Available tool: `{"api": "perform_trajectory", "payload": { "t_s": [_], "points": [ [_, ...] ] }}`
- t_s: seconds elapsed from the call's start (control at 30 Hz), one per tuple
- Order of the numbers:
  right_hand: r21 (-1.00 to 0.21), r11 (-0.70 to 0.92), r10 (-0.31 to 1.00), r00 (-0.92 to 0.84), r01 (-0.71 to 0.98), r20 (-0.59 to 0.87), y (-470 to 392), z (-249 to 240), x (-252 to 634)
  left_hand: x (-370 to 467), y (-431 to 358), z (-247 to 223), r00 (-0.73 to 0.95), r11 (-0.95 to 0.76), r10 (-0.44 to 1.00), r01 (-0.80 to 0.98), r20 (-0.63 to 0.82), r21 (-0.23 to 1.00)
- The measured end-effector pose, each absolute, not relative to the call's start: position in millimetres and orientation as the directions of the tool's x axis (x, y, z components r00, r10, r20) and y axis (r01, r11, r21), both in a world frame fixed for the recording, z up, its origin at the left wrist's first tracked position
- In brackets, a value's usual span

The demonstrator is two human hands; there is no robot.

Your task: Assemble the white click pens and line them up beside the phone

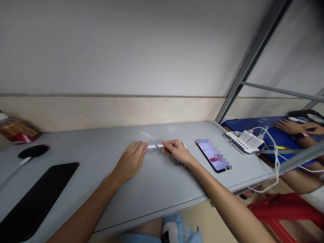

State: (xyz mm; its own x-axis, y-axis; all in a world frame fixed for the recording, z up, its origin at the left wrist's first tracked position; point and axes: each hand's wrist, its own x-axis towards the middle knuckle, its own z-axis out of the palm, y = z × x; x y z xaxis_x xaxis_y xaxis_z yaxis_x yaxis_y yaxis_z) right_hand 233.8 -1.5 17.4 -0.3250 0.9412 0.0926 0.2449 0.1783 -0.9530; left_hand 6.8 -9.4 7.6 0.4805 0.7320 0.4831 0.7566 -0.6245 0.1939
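A slim white pen-like stick with dark marks is held level above the grey table. My left hand closes its fingers on the left end, and my right hand pinches the right end. Partly hidden under my right hand, a bundle of several slim items rests on the table; its details are blurred. To the right of that hand lies a phone with its screen lit.
A white power strip with plugs and cables sits at the right edge, beside a metal frame. On the left are a black mat, a black oval object and a package. Another person's hands rest on a blue surface at far right.
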Motion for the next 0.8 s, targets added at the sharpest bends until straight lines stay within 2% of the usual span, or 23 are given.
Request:
{"api": "perform_trajectory", "payload": {
  "t_s": [0.33,0.43,0.57,0.67,0.8],
  "points": [
    [-0.944,0.218,0.9,-0.426,0.248,0.096,-1.6,14.9,234.6,9.0,-9.7,7.8,0.453,-0.603,0.731,0.779,0.511,0.172],
    [-0.872,0.374,0.878,-0.424,0.317,0.222,-4.0,17.1,233.8,9.0,-9.9,6.0,0.406,-0.572,0.751,0.794,0.52,0.205],
    [-0.75,0.549,0.827,-0.371,0.369,0.423,-7.4,20.0,231.6,7.2,-7.1,0.4,0.323,-0.525,0.804,0.78,0.499,0.341],
    [-0.765,0.542,0.836,-0.314,0.349,0.449,-7.7,18.8,231.1,6.7,-4.4,-3.8,0.321,-0.526,0.819,0.752,0.476,0.397],
    [-0.783,0.462,0.882,-0.303,0.416,0.36,-6.3,16.2,231.4,8.3,-4.4,-4.4,0.357,-0.547,0.807,0.752,0.47,0.368]
  ]
}}
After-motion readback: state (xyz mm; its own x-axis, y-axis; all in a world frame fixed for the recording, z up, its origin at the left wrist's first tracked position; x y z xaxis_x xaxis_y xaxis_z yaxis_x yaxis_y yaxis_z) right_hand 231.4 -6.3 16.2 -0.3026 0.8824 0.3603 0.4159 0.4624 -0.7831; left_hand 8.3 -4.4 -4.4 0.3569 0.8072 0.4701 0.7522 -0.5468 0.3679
